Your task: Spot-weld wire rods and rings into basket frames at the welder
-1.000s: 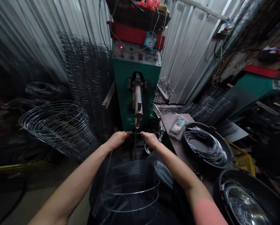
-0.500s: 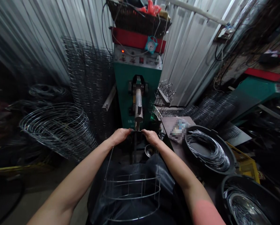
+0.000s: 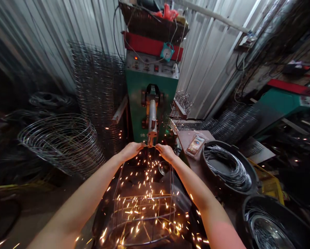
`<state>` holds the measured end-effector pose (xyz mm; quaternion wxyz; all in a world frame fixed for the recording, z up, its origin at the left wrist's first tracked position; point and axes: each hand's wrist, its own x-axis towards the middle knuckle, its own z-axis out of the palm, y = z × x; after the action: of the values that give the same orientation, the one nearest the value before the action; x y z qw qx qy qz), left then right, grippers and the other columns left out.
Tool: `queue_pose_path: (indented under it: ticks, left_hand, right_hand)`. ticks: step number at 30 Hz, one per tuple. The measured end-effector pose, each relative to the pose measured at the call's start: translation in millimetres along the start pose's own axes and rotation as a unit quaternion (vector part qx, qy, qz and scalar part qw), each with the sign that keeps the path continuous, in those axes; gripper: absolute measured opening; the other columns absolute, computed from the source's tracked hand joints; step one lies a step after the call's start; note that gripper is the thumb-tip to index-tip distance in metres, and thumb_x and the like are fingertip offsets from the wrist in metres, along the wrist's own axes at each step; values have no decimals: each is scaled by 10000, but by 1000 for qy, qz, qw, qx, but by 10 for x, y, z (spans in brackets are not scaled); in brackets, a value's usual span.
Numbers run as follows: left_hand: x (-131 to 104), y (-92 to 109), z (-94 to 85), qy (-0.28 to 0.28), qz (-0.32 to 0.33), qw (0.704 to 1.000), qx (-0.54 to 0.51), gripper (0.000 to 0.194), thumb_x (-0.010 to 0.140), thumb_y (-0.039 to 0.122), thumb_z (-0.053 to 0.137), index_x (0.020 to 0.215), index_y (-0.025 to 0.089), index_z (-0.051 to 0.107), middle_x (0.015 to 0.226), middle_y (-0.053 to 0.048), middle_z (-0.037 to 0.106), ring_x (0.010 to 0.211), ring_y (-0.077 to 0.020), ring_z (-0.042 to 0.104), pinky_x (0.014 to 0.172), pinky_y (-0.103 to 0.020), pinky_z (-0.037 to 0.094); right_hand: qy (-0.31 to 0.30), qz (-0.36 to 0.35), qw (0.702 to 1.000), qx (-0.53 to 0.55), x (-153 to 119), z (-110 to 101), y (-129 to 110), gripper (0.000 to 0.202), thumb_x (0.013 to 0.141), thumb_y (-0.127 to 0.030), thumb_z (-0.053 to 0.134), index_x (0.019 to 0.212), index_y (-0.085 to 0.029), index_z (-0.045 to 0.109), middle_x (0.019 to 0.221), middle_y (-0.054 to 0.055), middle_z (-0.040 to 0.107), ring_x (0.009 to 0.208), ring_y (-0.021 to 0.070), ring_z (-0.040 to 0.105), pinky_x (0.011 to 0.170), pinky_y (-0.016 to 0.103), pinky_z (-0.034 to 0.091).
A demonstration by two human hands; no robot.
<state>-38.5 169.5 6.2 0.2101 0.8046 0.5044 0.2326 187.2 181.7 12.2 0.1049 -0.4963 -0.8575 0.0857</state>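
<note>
Both hands pinch a thin metal wire at the tip of a green spot welder (image 3: 135, 103), one on each side of its electrode (image 3: 152, 126). My left hand (image 3: 131, 151) is closed on the wire's left part, and my right hand (image 3: 166, 152) is closed on its right part. Below my arms, a round wire frame (image 3: 144, 218) of rings and uprights rests over my lap; its long side wires rise toward my hands. Bright sparks spray down from the electrode across the frame and my dark apron. The exact join at the tip is hidden by glare.
Left of the welder lie stacked wire rings (image 3: 61, 141) and a tall pile of wire frames (image 3: 92, 79). To the right, black tubs (image 3: 253, 173) hold coiled wire beside a table (image 3: 182, 138) with a bagged item (image 3: 195, 144). A second green machine (image 3: 279, 103) stands farther right.
Sparks now burst from the electrode tip and light the scene orange; none flew before. My hands keep nearly the same place, and the view has shifted slightly.
</note>
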Motion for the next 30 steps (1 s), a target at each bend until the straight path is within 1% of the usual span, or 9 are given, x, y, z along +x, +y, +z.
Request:
queue_pose_path:
  ticks: [3,7,16,21,30]
  left_hand:
    - [18,9,-10,-9,-4,1000,-2,336,813,323,400,1041,228,627,921,-27,689,865,-177,615,744,-245,432]
    - [33,31,-36,-26,-6,1000,-4,339,811,326,394,1012,203,638,920,-30,691,852,-178,618,738,-244,432]
    - [57,66,-83,-45,-24,999,3,351,808,319,391,1008,188,648,930,-41,692,862,-183,618,745,-248,429]
    - [60,69,-97,-52,-30,998,12,378,810,324,388,1033,148,637,956,-79,684,878,-201,617,751,-264,426]
    - [75,53,-89,-51,-30,998,16,364,807,319,394,1023,160,640,916,-70,690,854,-189,618,732,-250,421]
  right_hand:
    - [-3,15,1000,-4,17,6,-1,251,910,-328,401,1070,-270,586,911,27,683,798,166,622,597,204,343]
    - [-6,27,1000,9,33,6,21,241,898,-358,425,1046,-276,597,875,26,684,782,164,617,584,206,327]
    - [-13,23,999,45,56,-29,22,233,889,-336,444,999,-244,629,821,27,680,728,155,606,572,206,326]
    - [-6,19,998,66,49,-23,21,226,882,-314,462,995,-219,633,827,36,678,732,156,602,574,205,324]
    - [-10,34,996,77,51,-35,19,202,873,-301,471,915,-208,645,705,7,637,616,119,533,539,197,290]
